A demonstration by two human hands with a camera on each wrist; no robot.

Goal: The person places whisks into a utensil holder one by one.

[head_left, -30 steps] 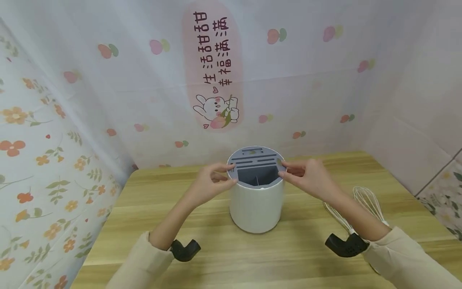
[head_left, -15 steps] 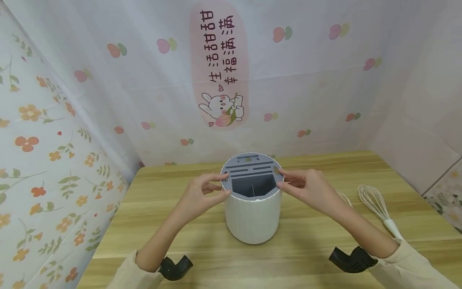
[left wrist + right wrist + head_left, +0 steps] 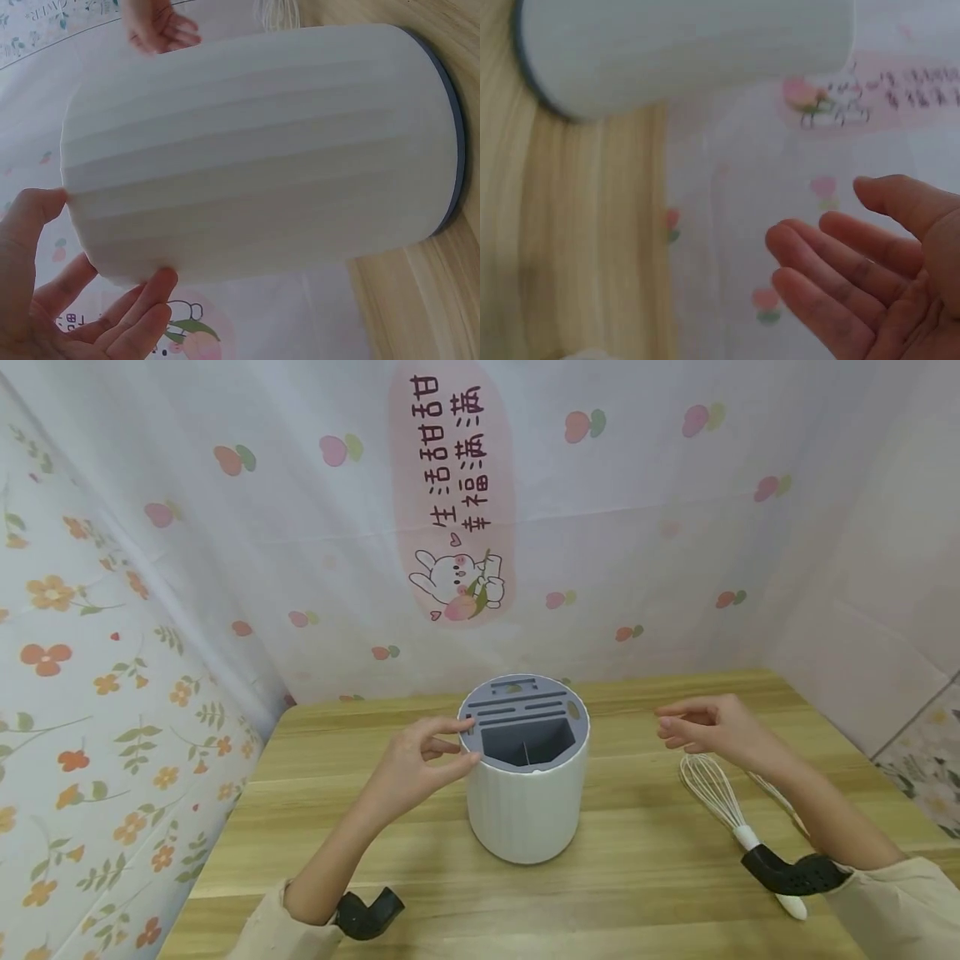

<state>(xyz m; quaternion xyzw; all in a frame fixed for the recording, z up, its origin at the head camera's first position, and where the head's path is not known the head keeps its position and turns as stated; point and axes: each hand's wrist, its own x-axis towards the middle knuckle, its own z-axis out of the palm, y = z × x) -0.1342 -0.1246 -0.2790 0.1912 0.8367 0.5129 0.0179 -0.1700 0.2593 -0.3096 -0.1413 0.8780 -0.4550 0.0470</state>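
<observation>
A white ribbed utensil holder stands upright on the wooden table, with a grey slotted lid in its top. Across the lid run narrow slots, and a larger divided opening lies at its front. My left hand holds the holder's left rim between thumb and fingers; the left wrist view shows the fingertips against the ribbed wall. My right hand is in the air to the right of the holder, apart from it. Its fingers are loosely bent and hold nothing, as the right wrist view also shows.
A white-handled whisk lies on the table at the right, below my right hand. Another whisk is mostly hidden by the right forearm. A printed curtain hangs behind the table's back edge.
My right hand has let go of the lid's right edge and moved away to the right. My left hand stays at the left rim. The holder now sits slightly nearer in the head view.
</observation>
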